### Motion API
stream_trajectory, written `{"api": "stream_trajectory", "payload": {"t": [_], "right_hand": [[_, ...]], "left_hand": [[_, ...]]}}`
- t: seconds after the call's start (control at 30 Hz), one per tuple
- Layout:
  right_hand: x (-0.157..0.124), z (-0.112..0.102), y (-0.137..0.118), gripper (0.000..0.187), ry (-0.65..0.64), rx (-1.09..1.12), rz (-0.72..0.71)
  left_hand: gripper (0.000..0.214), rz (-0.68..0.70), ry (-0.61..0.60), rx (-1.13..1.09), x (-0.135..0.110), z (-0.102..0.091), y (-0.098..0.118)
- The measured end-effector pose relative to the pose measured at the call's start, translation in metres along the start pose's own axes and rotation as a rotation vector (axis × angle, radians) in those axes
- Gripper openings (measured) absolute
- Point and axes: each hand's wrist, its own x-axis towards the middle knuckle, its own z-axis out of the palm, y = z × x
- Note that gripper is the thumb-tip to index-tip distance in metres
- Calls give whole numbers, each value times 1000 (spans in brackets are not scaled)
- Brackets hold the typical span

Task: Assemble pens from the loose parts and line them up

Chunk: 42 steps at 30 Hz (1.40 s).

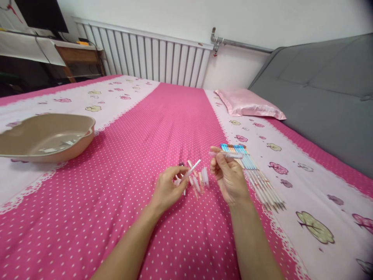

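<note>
My left hand (170,184) is closed on a slim whitish pen barrel (191,170), tilted up to the right. Pinched between the thumb and fingers of my right hand (231,177) is a clear, pale pen part (230,155), held nearly level; its exact kind is too blurred to tell. Between the hands, a small group of pale and pinkish pen pieces (201,181) lies on the bedspread, partly hidden by my left hand. Beside and beyond my right hand, several pens (264,186) lie side by side in a neat row, with blue and orange ends at the far side.
A beige plastic basin (52,136) with some small clear pieces inside stands on the bed at the left. A pink pillow (249,103) lies near the grey headboard (320,77). Behind the pink dotted bedspread (175,120) are a white radiator (145,52) and a desk (75,56).
</note>
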Motion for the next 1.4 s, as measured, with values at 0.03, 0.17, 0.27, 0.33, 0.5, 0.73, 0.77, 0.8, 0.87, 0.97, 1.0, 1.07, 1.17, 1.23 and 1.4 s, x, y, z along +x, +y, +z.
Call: {"api": "stream_trajectory", "payload": {"t": [0.03, 0.17, 0.27, 0.33, 0.5, 0.73, 0.77, 0.8, 0.87, 0.97, 1.0, 1.07, 1.17, 1.23, 1.4], "right_hand": [[0, 0, 0, 25, 7, -13, -10], [0, 1, 2, 23, 27, -43, -78], [0, 0, 4, 21, -13, -27, -98], [0, -1, 5, 20, -44, -44, -100], [0, 1, 5, 43, -32, -183, -168], [-4, 5, 3, 75, 8, -322, -323], [-4, 5, 3, 75, 1, -335, -332], [-5, 6, 2, 73, -7, -347, -341], [-5, 6, 1, 70, -23, -370, -354], [-6, 7, 1, 70, -36, -395, -362], [-6, 7, 1, 70, -38, -401, -364], [-5, 6, 2, 71, -42, -407, -369], [-5, 6, 3, 71, -51, -409, -379], [-5, 7, 4, 72, -59, -408, -378], [-5, 6, 5, 72, -71, -413, -368]], "left_hand": [[18, 8, 0, 15, 0, 0, -1], [17, 37, -7, 63, -1, 0, -2], [16, 60, -10, 98, -1, -1, -3], [15, 71, -12, 115, -1, -1, -3], [15, 87, -12, 133, 0, 0, -4], [15, 113, -19, 138, -1, 0, -6], [15, 117, -18, 139, -1, 1, -6], [15, 121, -17, 139, -1, 1, -6], [14, 126, -16, 136, -1, 1, -6], [14, 126, -16, 130, -1, 0, -5], [15, 125, -18, 129, -1, 0, -5], [15, 125, -23, 130, -1, 0, -5], [15, 130, -22, 131, -1, 0, -5], [15, 137, -19, 128, -1, 1, -6], [16, 144, -30, 113, -1, 1, -6]]}}
